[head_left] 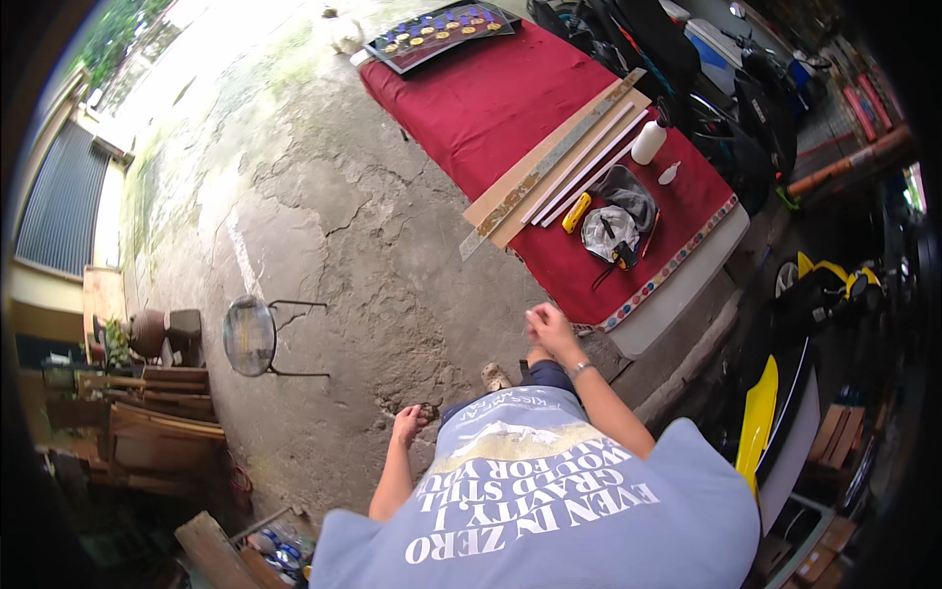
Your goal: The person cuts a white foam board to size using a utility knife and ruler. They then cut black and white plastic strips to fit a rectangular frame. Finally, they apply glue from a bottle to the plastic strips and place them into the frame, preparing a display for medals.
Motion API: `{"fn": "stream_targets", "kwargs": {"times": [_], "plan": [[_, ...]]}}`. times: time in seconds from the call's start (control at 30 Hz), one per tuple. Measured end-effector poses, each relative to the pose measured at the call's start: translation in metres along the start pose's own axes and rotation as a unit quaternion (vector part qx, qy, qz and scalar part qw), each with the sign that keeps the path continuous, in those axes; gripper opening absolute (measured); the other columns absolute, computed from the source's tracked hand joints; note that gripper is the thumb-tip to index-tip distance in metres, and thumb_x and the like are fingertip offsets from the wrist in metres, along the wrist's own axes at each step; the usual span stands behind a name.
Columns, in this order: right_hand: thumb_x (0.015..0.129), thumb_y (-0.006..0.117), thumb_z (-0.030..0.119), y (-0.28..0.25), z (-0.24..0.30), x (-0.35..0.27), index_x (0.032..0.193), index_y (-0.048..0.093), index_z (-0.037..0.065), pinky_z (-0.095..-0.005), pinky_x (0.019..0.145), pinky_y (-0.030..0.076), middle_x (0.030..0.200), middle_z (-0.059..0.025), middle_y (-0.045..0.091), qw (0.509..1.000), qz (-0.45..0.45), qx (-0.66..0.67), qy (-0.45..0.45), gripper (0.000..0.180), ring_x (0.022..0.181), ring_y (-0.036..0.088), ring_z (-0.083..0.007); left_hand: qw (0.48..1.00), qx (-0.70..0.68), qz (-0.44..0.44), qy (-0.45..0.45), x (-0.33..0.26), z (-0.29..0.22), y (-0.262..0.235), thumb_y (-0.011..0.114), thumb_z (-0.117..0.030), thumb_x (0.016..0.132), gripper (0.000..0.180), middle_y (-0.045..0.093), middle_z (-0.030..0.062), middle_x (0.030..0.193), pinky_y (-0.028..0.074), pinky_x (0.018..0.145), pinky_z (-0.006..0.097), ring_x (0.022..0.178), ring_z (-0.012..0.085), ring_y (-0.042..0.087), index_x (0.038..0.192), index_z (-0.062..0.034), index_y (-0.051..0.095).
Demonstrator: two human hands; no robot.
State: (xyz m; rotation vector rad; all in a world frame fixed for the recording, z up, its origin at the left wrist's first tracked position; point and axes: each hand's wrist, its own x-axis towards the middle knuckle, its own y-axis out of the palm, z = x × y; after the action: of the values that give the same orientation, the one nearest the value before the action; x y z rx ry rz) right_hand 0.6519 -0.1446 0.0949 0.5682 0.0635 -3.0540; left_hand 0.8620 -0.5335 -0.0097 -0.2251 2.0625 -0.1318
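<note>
Head view: the right hand (549,329) hangs empty, fingers loosely curled (narrow), just before the desk (677,294) with its red cloth (510,98). The left hand (407,424) hangs empty over the concrete floor (324,216), fingers curled. Long boards (569,157) lie on the cloth.

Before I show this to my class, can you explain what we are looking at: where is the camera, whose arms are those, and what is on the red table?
The camera sits on a person's head and looks down, so its wide lens bends straight edges. The arms from the lower edge are that person's own. The left hand hangs empty by the thigh; the right hand is raised near the table corner, and it seems to hold nothing. On the red-covered table lie long flat boards, a white bottle, a yellow tool, a crumpled plastic bag and, at the far end, a dark tray of round pieces. A wire stand stands on the cracked concrete.
</note>
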Motion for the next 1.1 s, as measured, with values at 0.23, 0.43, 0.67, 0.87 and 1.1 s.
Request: {"fn": "stream_targets", "kwargs": {"times": [0.23, 0.43, 0.67, 0.87, 1.1], "plan": [[0.087, 0.075, 0.036, 0.116, -0.015, 0.143, 0.109, 0.053, -0.004, -0.0342, 0.082, 0.053, 0.104, -0.0169, 0.065, 0.973, -0.168, 0.059, 0.144, 0.051, 0.097, 0.063, -0.0216, 0.997, -0.081, 0.010, -0.008, 0.043, -0.008, -0.022, 0.055, -0.024, 0.100, 0.028, 0.073, 0.0125, 0.087, 0.055, 0.060, 0.035, 0.073, 0.0238, 0.071, 0.120, -0.0043, 0.060], [0.091, 0.072, 0.038, 0.155, -0.034, 0.213, 0.098, 0.056, 0.005, -0.0307, 0.057, 0.045, 0.080, -0.0020, 0.057, 0.943, -0.213, 0.162, 0.195, 0.037, 0.064, 0.053, -0.0134, 0.991, 0.052, 0.012, 0.121, 0.065, -0.033, -0.028, 0.057, -0.026, 0.101, 0.034, 0.072, 0.0097, 0.095, 0.053, 0.076, 0.031, 0.084, 0.0155, 0.066, 0.121, 0.0000, 0.066], [0.091, 0.071, 0.043, 0.179, 0.066, 0.229, 0.106, 0.060, 0.006, -0.0304, 0.055, 0.050, 0.091, -0.0058, 0.066, 0.927, -0.178, 0.250, 0.217, 0.042, 0.077, 0.065, -0.0169, 0.999, 0.036, -0.032, 0.021, 0.114, -0.111, -0.104, 0.057, -0.027, 0.101, 0.035, 0.072, 0.0095, 0.097, 0.052, 0.078, 0.029, 0.085, 0.0147, 0.065, 0.119, 0.0007, 0.067], [0.079, 0.072, 0.030, 0.158, 0.060, 0.264, 0.112, 0.046, -0.004, -0.0425, 0.060, 0.057, 0.091, -0.0263, 0.067, 0.856, -0.460, -0.132, 0.193, 0.054, 0.077, 0.071, -0.0320, 0.995, 0.088, 0.031, 0.033, 0.205, -0.200, -0.161, 0.058, -0.029, 0.101, 0.037, 0.072, 0.0093, 0.100, 0.051, 0.079, 0.028, 0.086, 0.0139, 0.064, 0.118, 0.0014, 0.068], [0.079, 0.070, 0.030, 0.139, 0.116, 0.274, 0.108, 0.054, -0.003, -0.0469, 0.075, 0.056, 0.090, -0.0281, 0.068, 0.785, -0.529, -0.214, 0.241, 0.047, 0.086, 0.068, -0.0436, 0.940, 0.285, 0.145, 0.119, 0.302, -0.358, -0.186, 0.059, -0.033, 0.098, 0.040, 0.071, 0.0077, 0.093, 0.052, 0.075, 0.030, 0.081, 0.0141, 0.063, 0.116, 0.0009, 0.068]]}}
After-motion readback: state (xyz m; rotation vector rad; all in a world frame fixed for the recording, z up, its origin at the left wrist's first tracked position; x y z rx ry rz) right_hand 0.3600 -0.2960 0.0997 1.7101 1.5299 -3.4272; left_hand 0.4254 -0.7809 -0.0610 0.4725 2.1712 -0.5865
